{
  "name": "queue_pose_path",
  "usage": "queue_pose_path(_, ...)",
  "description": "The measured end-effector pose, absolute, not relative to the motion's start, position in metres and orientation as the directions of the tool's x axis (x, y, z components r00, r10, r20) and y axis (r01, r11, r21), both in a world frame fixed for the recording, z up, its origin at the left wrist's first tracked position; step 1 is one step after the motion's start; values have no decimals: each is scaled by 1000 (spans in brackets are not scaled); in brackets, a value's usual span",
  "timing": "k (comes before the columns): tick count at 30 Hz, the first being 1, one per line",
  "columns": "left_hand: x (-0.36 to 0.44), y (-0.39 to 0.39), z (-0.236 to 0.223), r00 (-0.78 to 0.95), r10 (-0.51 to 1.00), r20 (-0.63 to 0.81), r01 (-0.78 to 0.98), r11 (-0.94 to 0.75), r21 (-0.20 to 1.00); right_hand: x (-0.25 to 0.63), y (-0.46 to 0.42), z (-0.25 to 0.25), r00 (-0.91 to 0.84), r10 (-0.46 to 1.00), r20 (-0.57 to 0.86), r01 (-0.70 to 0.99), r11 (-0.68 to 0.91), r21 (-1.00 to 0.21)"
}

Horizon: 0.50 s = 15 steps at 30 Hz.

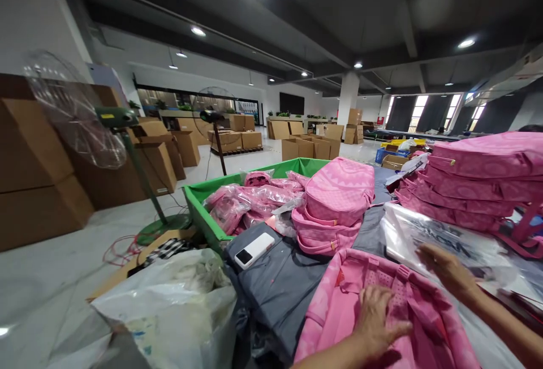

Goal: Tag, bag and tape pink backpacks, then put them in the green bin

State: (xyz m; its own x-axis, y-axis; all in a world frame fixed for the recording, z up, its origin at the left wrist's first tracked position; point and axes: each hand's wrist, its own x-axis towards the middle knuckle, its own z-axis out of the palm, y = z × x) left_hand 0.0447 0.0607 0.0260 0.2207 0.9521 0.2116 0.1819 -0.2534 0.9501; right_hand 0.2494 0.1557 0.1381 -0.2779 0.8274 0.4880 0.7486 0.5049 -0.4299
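An open pink backpack (316, 309) lies at the surface (275, 287)'s near edge; left hand (377, 321) inside, fingers spread. Right hand (447, 267) by clear plastic (405, 230), its grip unclear. Stacked backpacks (479, 182) crowd beyond; phone (255, 249) near left edge.

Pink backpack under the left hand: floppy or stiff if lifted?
Probably floppy in the middle: the pink backpack shows loose folds beside the left hand. It may keep some outline, looking thick and rounded around its outside. Unlikely to roll, since it lies broad side down.
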Motion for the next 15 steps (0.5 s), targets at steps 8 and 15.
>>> queue_pose_path(8, 61, 75, 40, -211, 974, -82, -171, 46, 984, 199, 101, 103, -204, 884, 420, 735, 422, -530)
queue_pose_path(15, 0, 48, 40, -249, 883, 399, 574, -197, 795, 172, 120, 109, -160, 874, 458, 732, 417, -539)
